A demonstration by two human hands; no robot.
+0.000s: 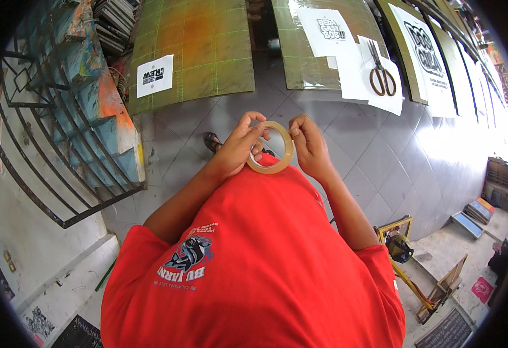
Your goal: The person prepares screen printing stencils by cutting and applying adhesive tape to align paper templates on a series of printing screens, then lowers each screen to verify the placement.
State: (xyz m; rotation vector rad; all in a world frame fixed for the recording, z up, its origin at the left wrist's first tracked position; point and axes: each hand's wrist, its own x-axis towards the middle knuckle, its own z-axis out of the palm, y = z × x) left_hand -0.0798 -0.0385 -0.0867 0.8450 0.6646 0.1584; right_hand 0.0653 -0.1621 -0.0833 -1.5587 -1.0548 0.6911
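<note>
Nearest the lens was your red cotton-looking T-shirt [265,243] with a printed chest; just beyond its lower edge, your two bare hands met over the tan, translucent, ring-shaped roll of adhesive tape [288,152], held up in front of you with its open middle facing the lens; your left hand [241,145] was clamped on the roll's left side, some fingers showing through the hole; your right hand [310,148] had thumb and forefinger drawn together at the upper right rim (whether a loose end lay between them, you could not have told from here).

The roll was probably light, stiff as a hoop and hard to damage; its smooth outer face likely ran slippery, while any lifted end would have been thin, limp and tacky; the safest hold was the inner core, or the flat sides, leaving the outer face free.

Farther off lay the grey tiled floor [381,151]; past it, the green-and-orange rectangular board [207,58] bore one small white printed sheet [155,86]; to its right, brown-handled metal scissors [377,62] rested on white paper sheets [387,104].
</note>
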